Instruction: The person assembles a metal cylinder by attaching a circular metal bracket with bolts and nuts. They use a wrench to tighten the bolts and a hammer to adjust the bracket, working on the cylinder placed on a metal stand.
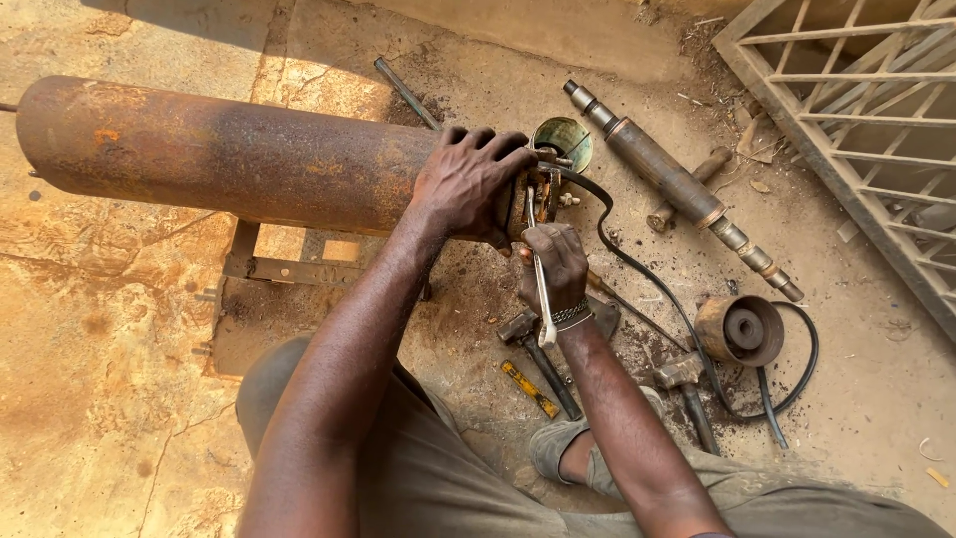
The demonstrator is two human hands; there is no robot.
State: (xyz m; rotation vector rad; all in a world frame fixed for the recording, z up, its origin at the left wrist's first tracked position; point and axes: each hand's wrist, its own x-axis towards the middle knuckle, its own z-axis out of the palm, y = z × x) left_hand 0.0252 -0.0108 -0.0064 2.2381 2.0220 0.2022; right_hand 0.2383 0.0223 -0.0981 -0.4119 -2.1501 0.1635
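Observation:
A long rusty steel cylinder (209, 154) lies across the ground on a metal frame (269, 267). My left hand (470, 181) grips its right end, over a bolted metal fitting (543, 194). My right hand (558, 267) holds a silver spanner (544, 299), whose head sits up at the fitting just below my left hand. A metal bracelet is on my right wrist. A black hose (637, 274) runs from the fitting down to the right.
A long metal shaft (682, 189) lies to the right, with a rusty pulley (739, 329) below it. Two hammers (543, 359) (689, 389) and a yellow-handled tool (530, 389) rest by my knees. A small green-rimmed tin (563, 139) sits behind the fitting. A metal grille (856, 110) stands at top right.

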